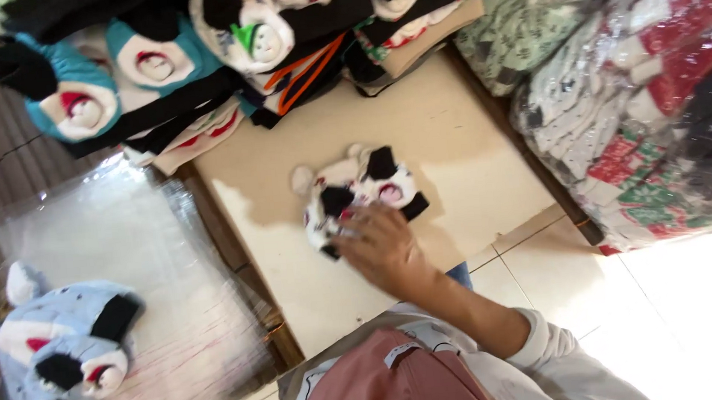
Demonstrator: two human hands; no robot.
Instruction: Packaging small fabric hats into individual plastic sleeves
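Hand in view: one hand [380, 245] reached from the near right, out of a pale sleeve, and lay on the near edge of the white sock bundle [358, 193]. Which hand it was I could not tell for sure; the arm's angle suggested the right.
Grip: fingers were spread flat and pressed down on the fabric, not visibly curled around it; whether any fold was pinched underneath could not be seen.
Other hand: out of view.
Thing under the hand: a small bunch of white animal-face socks with black patches and pink marks, lying near the middle of the beige worktop [464, 165].
Handling: it looked soft, light and floppy, likely to sag and separate if lifted by one end; a hold across the middle, gathering all layers, seemed safest.
Surface: the worktop looked flat, smooth and matte, so the fabric would probably slide easily.
Far side: piles of black, teal and white socks [156, 72] overlapped the far edge.
Right: clear bags of patterned socks [664, 87] were stacked against the worktop.
Left: a clear plastic sheet [111, 247] carried pale blue socks [65, 358].
Floor: pale tile [692, 316] at the near right.
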